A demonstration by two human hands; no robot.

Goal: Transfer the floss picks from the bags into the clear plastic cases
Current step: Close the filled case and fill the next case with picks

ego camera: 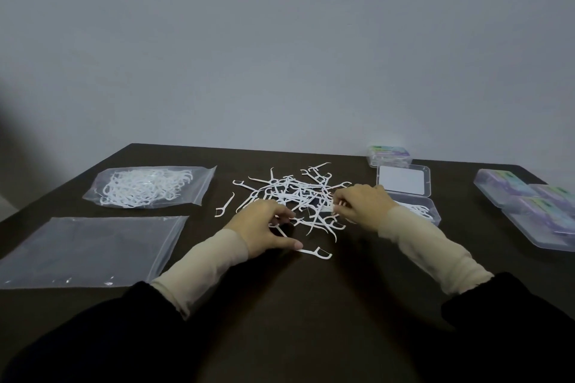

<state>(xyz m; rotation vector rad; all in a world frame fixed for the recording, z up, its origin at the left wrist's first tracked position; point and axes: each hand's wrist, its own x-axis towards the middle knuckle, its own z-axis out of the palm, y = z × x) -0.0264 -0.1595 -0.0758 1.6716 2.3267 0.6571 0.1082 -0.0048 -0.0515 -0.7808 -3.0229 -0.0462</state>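
A loose pile of white floss picks point(295, 193) lies in the middle of the dark table point(280, 305). My left hand point(264, 227) rests at the pile's near edge, fingers curled on a pick, its thumb touching a single pick point(315, 253). My right hand point(361, 204) pinches picks at the pile's right side. Just behind that hand stands an open clear case point(431, 216) with several picks inside and its lid point(404, 180) raised. A full zip bag of picks point(146, 186) lies at the back left, an empty bag point(87, 250) in front of it.
A closed filled case point(389, 156) sits at the back behind the open one. Several closed cases with coloured labels point(535, 205) are stacked at the right edge. One stray pick point(224, 205) lies left of the pile. A plain wall rises behind the table.
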